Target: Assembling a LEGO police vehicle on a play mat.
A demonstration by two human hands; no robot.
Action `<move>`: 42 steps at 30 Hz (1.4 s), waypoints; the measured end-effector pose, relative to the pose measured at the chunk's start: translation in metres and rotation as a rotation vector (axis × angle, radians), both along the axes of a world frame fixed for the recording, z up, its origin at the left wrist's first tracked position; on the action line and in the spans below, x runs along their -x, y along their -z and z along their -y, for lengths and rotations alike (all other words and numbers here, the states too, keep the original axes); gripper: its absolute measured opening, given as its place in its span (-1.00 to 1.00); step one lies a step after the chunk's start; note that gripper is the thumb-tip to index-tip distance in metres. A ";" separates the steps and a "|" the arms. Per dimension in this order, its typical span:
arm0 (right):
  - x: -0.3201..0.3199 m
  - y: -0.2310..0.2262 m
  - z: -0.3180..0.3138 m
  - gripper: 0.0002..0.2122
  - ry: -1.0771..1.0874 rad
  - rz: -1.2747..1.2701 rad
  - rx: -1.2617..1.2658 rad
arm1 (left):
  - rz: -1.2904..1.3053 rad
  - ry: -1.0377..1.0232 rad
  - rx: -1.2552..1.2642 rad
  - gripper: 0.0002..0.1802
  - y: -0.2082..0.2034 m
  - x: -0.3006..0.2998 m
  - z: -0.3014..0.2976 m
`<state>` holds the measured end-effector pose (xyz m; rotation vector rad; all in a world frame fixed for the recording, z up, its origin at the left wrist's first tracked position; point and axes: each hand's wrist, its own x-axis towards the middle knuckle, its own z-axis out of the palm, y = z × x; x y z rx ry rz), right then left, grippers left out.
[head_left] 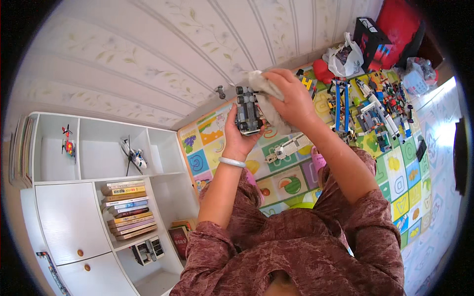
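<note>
My left hand is closed around a dark grey toy-brick vehicle, held up with its wheels and underside showing. A bracelet circles that wrist. Just to the right, my right hand grips a pale, crumpled cloth. The cloth hangs from the fingers and lies against the vehicle's side; whether it presses on it, I cannot tell. Below the hands, a white toy-brick model rests on the patterned play mat.
Several brick models and loose bricks spread across the mat at right. A white plastic bag and a black box stand behind them. At left, a white shelf unit holds books and toy helicopters. The wall rises ahead.
</note>
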<state>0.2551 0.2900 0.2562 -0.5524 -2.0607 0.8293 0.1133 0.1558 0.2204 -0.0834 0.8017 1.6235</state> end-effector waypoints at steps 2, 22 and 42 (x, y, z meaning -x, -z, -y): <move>-0.001 0.001 0.002 -0.53 0.000 0.096 -0.144 | -0.012 0.016 0.019 -0.47 0.004 -0.002 -0.003; -0.014 0.014 -0.013 -0.61 0.038 0.026 -0.067 | -0.118 0.023 0.023 -0.51 0.012 0.000 -0.007; -0.002 0.027 -0.008 -0.69 -0.015 0.053 -0.085 | -0.290 0.001 0.041 -0.63 0.013 0.002 -0.009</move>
